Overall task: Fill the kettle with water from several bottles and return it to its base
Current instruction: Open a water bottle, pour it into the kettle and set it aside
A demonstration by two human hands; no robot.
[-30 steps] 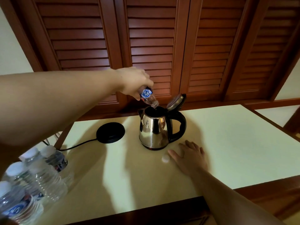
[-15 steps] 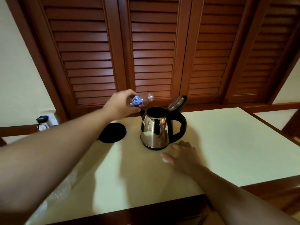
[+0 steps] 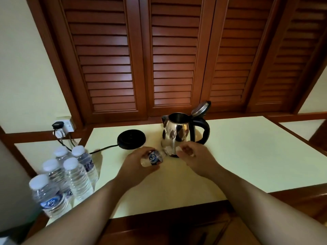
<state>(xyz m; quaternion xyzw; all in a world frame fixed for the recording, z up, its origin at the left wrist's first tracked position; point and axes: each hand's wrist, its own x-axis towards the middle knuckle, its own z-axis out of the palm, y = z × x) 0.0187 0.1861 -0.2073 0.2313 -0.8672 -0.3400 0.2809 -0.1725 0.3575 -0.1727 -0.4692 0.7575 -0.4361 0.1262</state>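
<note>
A steel kettle with a black handle stands on the pale table, its lid tipped open. Its round black base lies apart, to the left. My left hand grips a small clear bottle with a blue label, held low on its side just in front of the kettle. My right hand is beside the bottle's mouth with its fingers curled round something small and white, which looks like the cap. Several capped full bottles stand at the table's left corner.
A black cord runs from the base to a plug in a wall socket at the left. Brown louvred shutters rise behind the table. A dark wooden edge borders the table's near side.
My left hand brought the bottle down from over the kettle's mouth to just above the table. My right hand lifted off the table with the white cap and met the bottle.
</note>
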